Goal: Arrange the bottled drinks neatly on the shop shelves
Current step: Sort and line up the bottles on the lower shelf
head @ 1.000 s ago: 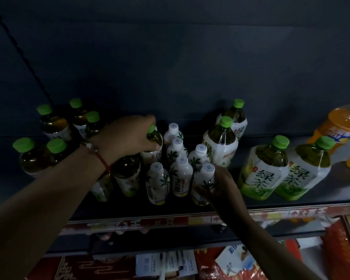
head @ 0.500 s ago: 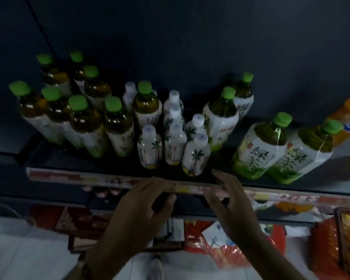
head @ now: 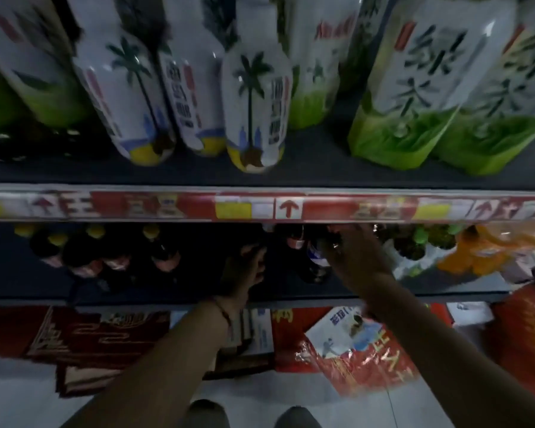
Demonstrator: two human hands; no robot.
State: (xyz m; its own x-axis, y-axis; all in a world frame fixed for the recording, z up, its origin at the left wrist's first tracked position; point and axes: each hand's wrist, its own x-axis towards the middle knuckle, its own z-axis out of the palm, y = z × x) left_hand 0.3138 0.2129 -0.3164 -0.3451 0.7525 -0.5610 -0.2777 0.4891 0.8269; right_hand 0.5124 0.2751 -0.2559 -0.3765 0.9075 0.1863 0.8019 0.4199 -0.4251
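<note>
Both hands now reach into the dark lower shelf (head: 167,291), frame centre.
They left the upper row 1 second ago; left hand (head: 244,267) and right hand (head: 355,261) touch cola bottles (head: 314,257), finger grip unclear.

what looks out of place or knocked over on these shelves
Nothing stands out. The palm-tree bottles and green tea bottles stand upright on the upper shelf; the lower shelf is too dark to judge.

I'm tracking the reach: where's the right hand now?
In the head view, the right hand is right of centre under the price strip, on dark bottles on the lower shelf.
</note>
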